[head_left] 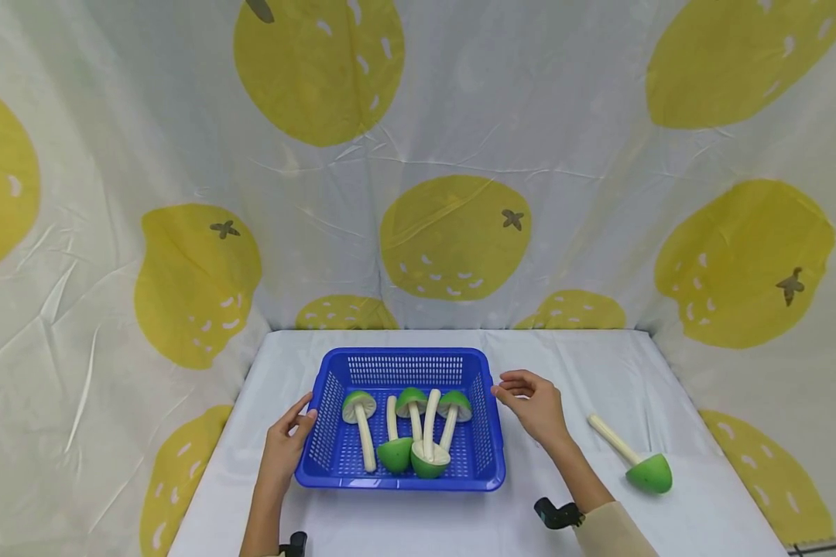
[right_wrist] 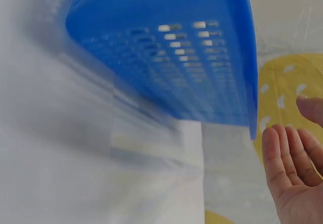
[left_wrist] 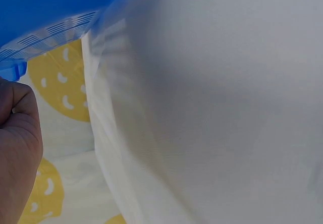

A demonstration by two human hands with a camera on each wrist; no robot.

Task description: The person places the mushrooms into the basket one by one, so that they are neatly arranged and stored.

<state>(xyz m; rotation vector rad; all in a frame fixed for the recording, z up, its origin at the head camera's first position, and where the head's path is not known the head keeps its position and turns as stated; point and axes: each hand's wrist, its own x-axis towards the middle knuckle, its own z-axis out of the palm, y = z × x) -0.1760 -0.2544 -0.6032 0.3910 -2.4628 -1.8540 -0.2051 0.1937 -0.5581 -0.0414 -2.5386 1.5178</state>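
A blue plastic basket (head_left: 400, 483) stands on the table with several toy mushrooms (head_left: 428, 458) lying inside, green-capped with pale stems. At its left side my left hand (head_left: 282, 449) holds the rim, thumb over the edge and the other fingers on the outside. In the left wrist view that hand (left_wrist: 20, 133) appears curled just below the basket's rim, its fingertips cut off by the frame. My right hand (head_left: 539, 410) is beside the right rim, thumb tip close to the edge. The right wrist view shows this hand (right_wrist: 298, 173) with loosely bent fingers and bare palm, apart from the basket.
Another green-capped mushroom (head_left: 648, 472) lies on the white tablecloth (head_left: 550, 356), right of my right forearm. Lemon-print curtains (head_left: 453, 232) rise behind the table and along both sides. A black band with a camera mount (head_left: 557, 514) sits at my right wrist.
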